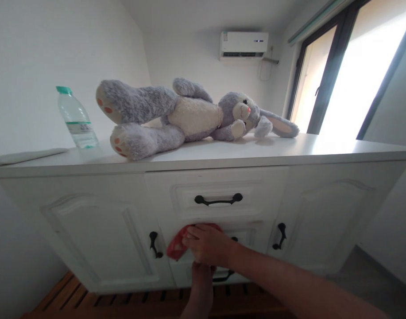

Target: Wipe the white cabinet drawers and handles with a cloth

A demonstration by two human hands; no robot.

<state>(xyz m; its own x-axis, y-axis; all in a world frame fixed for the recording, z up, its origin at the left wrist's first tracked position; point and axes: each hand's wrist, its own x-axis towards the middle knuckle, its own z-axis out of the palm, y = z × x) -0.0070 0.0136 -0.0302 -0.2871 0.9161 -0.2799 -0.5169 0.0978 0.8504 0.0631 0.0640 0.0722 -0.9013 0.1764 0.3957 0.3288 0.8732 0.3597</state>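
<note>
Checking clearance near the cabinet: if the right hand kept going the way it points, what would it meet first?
The right hand, pressing a red cloth, points left; the left door's black handle seems first in line, though depth is unclear.

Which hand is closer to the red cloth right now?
Right. The right hand presses on the red cloth against the drawer front; the left hand sits just below it, mostly hidden, by the lower handle.
</note>
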